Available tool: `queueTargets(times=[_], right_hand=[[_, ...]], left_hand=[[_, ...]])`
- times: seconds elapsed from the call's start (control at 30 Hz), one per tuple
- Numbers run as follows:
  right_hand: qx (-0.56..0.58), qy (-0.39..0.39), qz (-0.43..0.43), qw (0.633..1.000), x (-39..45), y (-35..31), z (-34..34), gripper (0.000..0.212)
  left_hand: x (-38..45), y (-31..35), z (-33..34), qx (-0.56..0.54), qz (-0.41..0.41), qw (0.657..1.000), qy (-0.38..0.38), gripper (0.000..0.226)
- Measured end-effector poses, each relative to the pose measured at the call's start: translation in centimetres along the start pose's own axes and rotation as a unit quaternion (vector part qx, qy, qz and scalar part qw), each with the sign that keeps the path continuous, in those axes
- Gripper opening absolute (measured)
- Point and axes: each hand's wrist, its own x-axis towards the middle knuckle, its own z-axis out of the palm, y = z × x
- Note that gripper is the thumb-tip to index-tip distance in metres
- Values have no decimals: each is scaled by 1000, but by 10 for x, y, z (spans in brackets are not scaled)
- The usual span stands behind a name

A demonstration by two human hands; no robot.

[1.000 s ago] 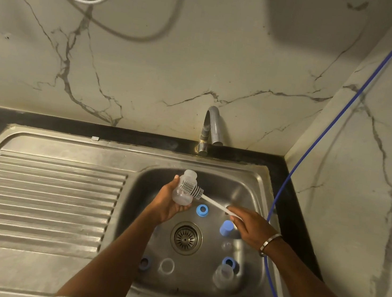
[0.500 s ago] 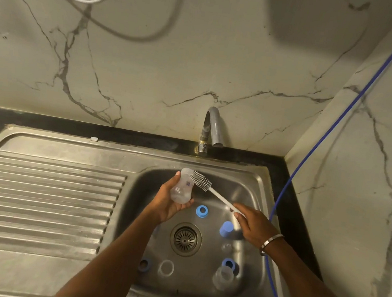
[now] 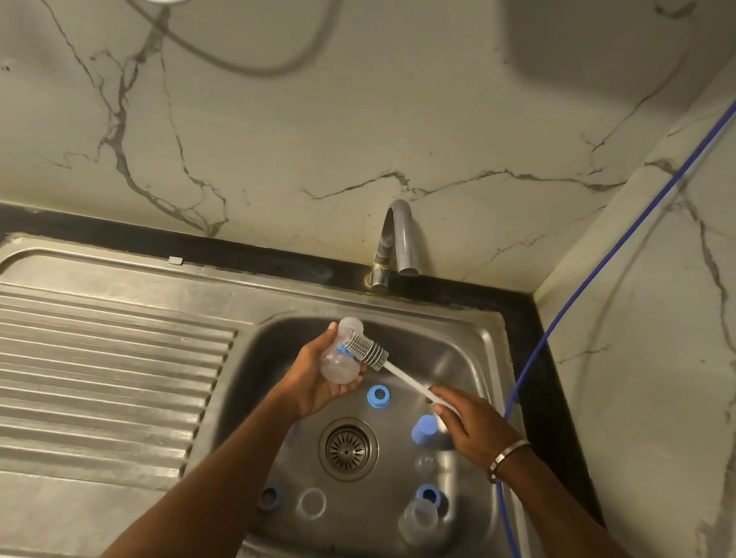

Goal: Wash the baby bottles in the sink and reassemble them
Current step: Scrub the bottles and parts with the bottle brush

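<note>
Over the steel sink basin (image 3: 476, 366), my left hand (image 3: 314, 381) grips a clear baby bottle (image 3: 340, 361), its mouth pointing away from me. My right hand (image 3: 473, 424) holds the white handle of a bottle brush (image 3: 366, 350), whose grey bristle head lies across the bottle's side. On the basin floor lie a blue ring (image 3: 378, 395), a blue cap (image 3: 424, 429), another blue ring (image 3: 427, 495), a blue ring (image 3: 270, 495) near my left forearm, a clear ring (image 3: 311, 503) and a second clear bottle (image 3: 418, 521).
A grey tap (image 3: 396, 240) rises behind the basin with no water running. The drain (image 3: 347, 449) sits mid-basin. A ribbed draining board (image 3: 76, 373) spreads to the left. A blue hose (image 3: 599, 270) runs down the right wall past the sink.
The brush head went up towards the bottle's mouth half a second ago and now lies back across the bottle's side. My left hand tilted the bottle slightly.
</note>
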Motion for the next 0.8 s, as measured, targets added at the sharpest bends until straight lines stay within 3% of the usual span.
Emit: queueTargets(times=[0.53, 0.8], right_hand=[[3, 18, 20, 1000, -6, 6, 1, 30], [-37, 6, -5, 999, -8, 10, 2, 33]], left_hand=[[5, -6, 14, -100, 11, 992, 80, 48], [10, -3, 22, -41, 41, 997, 55, 51]])
